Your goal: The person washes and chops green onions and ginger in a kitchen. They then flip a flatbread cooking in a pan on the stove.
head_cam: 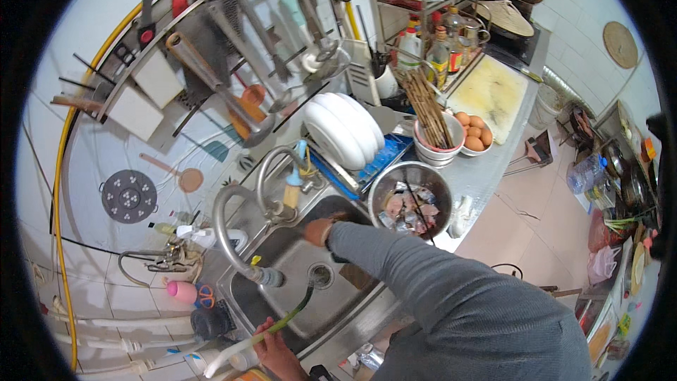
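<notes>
My left hand point(272, 346), near the sink's lower left corner, grips a long green onion point(248, 339). The white end points down left; the dark green end reaches over the drain point(320, 275) of the stainless steel sink point(296, 301). My right hand point(319, 231) is over the back right part of the sink, near the divider, and is blurred; its fingers are not clear and I cannot tell whether it holds anything. A curved metal faucet point(222, 217) stands behind the sink. Right of the right hand, a steel bowl point(375, 198) holds cut pieces of fish point(410, 206).
White plates point(338, 129) stand in a blue rack point(389, 156) behind the sink. Beside them are stacked bowls point(436, 156) with chopsticks, a bowl of brown eggs point(474, 140) and a cutting board point(489, 90). Utensils hang on the left wall, above a dish brush point(292, 185).
</notes>
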Demonstrator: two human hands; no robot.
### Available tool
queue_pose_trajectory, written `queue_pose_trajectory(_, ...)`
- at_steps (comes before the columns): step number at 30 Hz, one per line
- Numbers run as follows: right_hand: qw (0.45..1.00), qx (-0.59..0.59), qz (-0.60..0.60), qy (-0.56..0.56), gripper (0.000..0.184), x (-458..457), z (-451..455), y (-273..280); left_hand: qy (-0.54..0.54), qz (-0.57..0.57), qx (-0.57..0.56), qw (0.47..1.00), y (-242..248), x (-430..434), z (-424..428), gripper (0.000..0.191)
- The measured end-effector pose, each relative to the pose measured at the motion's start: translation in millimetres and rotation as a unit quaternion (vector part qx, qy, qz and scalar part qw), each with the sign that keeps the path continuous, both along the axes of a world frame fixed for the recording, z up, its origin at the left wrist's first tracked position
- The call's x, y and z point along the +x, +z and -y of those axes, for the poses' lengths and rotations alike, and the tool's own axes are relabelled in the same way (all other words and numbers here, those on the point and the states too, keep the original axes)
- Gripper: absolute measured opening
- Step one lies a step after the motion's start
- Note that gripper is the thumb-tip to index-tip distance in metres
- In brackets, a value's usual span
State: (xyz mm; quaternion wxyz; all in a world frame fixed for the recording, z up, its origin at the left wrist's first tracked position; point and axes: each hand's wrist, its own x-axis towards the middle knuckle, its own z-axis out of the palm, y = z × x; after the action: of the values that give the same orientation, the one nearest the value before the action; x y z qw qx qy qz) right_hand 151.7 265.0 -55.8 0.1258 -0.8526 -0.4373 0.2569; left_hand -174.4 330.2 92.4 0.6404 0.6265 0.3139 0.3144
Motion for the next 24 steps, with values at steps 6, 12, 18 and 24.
queue_pose_trajectory(6, 0.949, 0.295, 0.109, -0.012, 0.023, 6.2, -62.9, 9.2, -0.016, -0.017, -0.02, 1.0, 13.6, 28.3, 14.6, 0.026)
queue_pose_trajectory(12, 0.984, 0.075, 0.132, 0.093, 0.022, 11.2, -121.0, -0.8, 0.021, -0.076, 0.026, 0.997, 9.6, 21.0, 18.4, 0.023)
queue_pose_trajectory(18, 0.95, 0.29, 0.118, 0.013, 0.02, 3.8, -95.8, -15.1, 0.032, -0.114, 0.054, 0.991, 12.2, -4.5, 38.3, 0.026)
queue_pose_trajectory(24, 0.964, 0.223, 0.138, -0.047, 0.013, -40.9, -44.1, 41.6, -0.015, -0.153, 0.223, 0.963, 23.8, -32.1, 51.6, 0.023)
